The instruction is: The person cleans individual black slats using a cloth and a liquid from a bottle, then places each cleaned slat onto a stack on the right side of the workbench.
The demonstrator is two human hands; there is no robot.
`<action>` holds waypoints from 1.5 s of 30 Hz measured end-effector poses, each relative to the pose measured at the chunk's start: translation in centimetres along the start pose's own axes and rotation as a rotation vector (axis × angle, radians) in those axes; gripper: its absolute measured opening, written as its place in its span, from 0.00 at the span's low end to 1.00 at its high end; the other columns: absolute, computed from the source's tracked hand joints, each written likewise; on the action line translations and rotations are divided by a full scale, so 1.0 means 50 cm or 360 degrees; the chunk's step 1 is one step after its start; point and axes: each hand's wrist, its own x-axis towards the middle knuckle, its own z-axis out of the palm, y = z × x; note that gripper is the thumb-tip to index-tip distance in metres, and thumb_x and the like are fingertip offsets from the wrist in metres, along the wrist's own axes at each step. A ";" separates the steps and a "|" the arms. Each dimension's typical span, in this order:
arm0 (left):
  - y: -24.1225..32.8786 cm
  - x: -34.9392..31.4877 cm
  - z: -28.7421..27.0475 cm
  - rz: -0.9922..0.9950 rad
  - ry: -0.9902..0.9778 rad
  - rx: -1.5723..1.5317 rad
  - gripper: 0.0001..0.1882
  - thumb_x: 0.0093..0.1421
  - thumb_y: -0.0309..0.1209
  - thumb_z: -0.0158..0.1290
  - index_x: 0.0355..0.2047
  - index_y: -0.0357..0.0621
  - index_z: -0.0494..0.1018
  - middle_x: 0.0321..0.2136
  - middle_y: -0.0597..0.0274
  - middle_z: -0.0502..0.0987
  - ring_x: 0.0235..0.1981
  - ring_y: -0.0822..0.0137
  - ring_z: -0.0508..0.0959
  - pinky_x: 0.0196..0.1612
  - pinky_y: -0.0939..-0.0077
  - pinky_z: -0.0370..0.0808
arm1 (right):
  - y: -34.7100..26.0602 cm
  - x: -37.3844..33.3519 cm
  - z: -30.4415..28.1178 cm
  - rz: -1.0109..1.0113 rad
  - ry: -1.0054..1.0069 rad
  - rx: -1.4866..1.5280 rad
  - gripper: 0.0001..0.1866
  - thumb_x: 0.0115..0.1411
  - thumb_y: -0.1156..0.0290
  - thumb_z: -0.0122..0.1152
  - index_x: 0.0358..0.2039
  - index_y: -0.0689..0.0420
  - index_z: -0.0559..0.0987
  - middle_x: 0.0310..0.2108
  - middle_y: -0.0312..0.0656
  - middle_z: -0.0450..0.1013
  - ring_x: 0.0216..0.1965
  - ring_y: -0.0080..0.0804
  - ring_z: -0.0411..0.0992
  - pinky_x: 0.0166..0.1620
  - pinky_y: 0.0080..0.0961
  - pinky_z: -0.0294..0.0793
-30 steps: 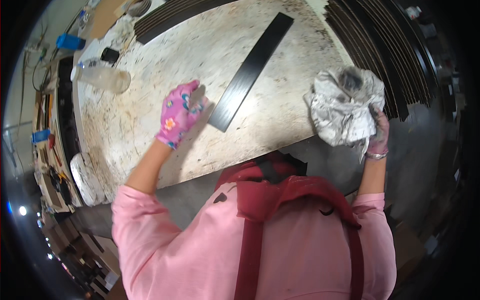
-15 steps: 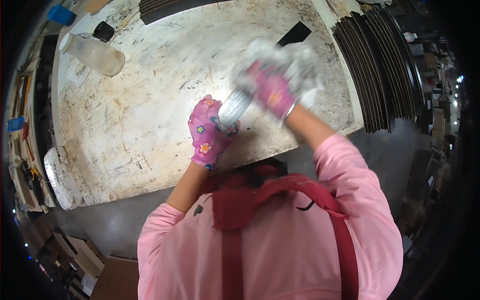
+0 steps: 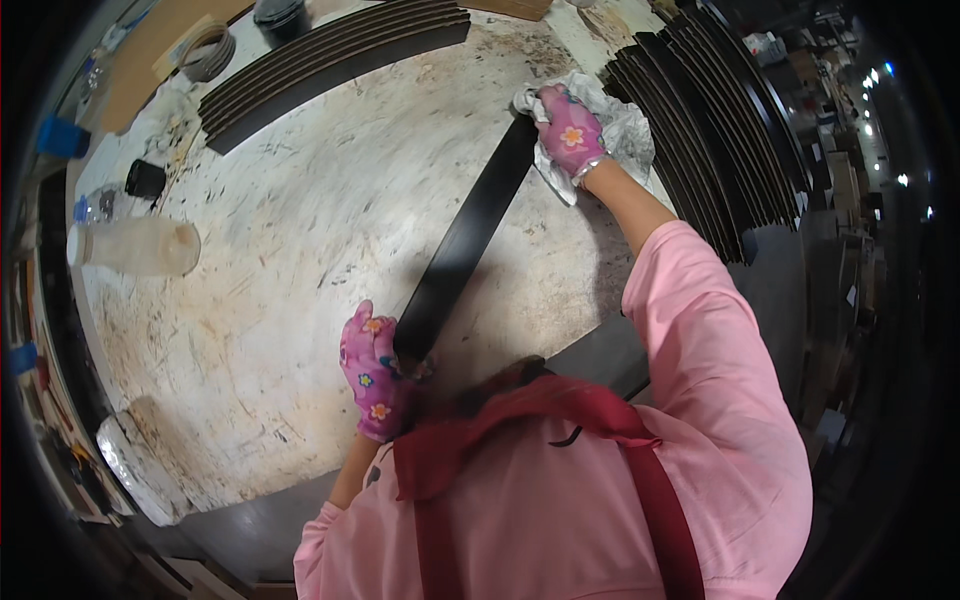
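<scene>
**Dark strip held at one end, rag pressed at the other**

The left hand [image 3: 375, 372], in a pink flowered glove, is clenched around the near end of a long black strip [image 3: 465, 243] that lies flat on the stained worktop [image 3: 300, 250]. The strip runs away from that hand, up and to the right, to where the right hand [image 3: 568, 132], gloved the same way, grips a crumpled white rag [image 3: 620, 130] and presses it down on the strip's far end. The rag spreads out beyond the fingers on the far and right sides of that hand.

Just right of the right hand, a stack of curved dark strips [image 3: 710, 150] lies along the worktop's edge. A second stack of dark strips [image 3: 330, 60] lies well beyond the left hand, across the far side of the worktop. Far to the left of the left hand, a clear plastic bottle [image 3: 135, 247] lies on its side, with a small black cap-like object [image 3: 146, 178] just beyond it.
</scene>
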 end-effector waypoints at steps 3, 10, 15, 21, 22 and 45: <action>-0.012 -0.007 0.006 -0.0020 -0.0022 0.0074 0.32 0.42 0.43 0.61 0.46 0.42 0.68 0.50 0.46 0.68 0.51 0.43 0.70 0.51 0.48 0.67 | -0.067 -0.072 0.034 -0.0586 0.0070 -0.0383 0.17 0.60 0.62 0.52 0.49 0.54 0.69 0.36 0.51 0.74 0.32 0.46 0.76 0.36 0.39 0.74; -0.004 -0.008 -0.003 -0.0056 -0.0125 0.0148 0.30 0.49 0.48 0.56 0.47 0.40 0.66 0.49 0.41 0.68 0.48 0.42 0.71 0.49 0.49 0.69 | -0.006 0.047 -0.006 0.0279 -0.0373 -0.0104 0.22 0.52 0.67 0.59 0.49 0.49 0.70 0.44 0.49 0.72 0.44 0.50 0.72 0.41 0.42 0.74; 0.012 0.001 0.009 -0.0049 0.0041 0.0135 0.30 0.51 0.46 0.55 0.47 0.40 0.64 0.46 0.43 0.70 0.47 0.41 0.71 0.46 0.49 0.70 | -0.083 -0.067 0.004 -0.0221 -0.0182 -0.0266 0.22 0.49 0.68 0.62 0.46 0.54 0.71 0.43 0.51 0.70 0.42 0.48 0.73 0.47 0.39 0.71; -0.002 0.005 0.006 -0.0090 -0.0027 -0.0015 0.30 0.43 0.40 0.61 0.45 0.38 0.68 0.43 0.45 0.71 0.47 0.41 0.71 0.48 0.47 0.69 | -0.039 -0.022 -0.007 -0.0238 -0.0292 -0.0291 0.28 0.51 0.67 0.58 0.54 0.56 0.64 0.41 0.54 0.73 0.39 0.52 0.74 0.43 0.44 0.73; 0.005 0.014 0.002 -0.0081 -0.0045 -0.0033 0.30 0.42 0.39 0.61 0.45 0.38 0.68 0.43 0.45 0.71 0.47 0.41 0.71 0.48 0.47 0.69 | 0.001 -0.090 0.049 -0.0387 -0.0200 -0.0540 0.29 0.50 0.68 0.59 0.53 0.56 0.65 0.42 0.54 0.73 0.41 0.52 0.74 0.46 0.44 0.73; 0.020 0.022 -0.006 -0.0050 -0.0039 0.0096 0.33 0.46 0.45 0.59 0.48 0.40 0.63 0.47 0.44 0.69 0.47 0.40 0.70 0.46 0.45 0.69 | -0.017 -0.003 0.008 -0.0081 -0.0294 0.0013 0.15 0.51 0.64 0.60 0.40 0.54 0.74 0.33 0.51 0.75 0.37 0.51 0.75 0.43 0.40 0.73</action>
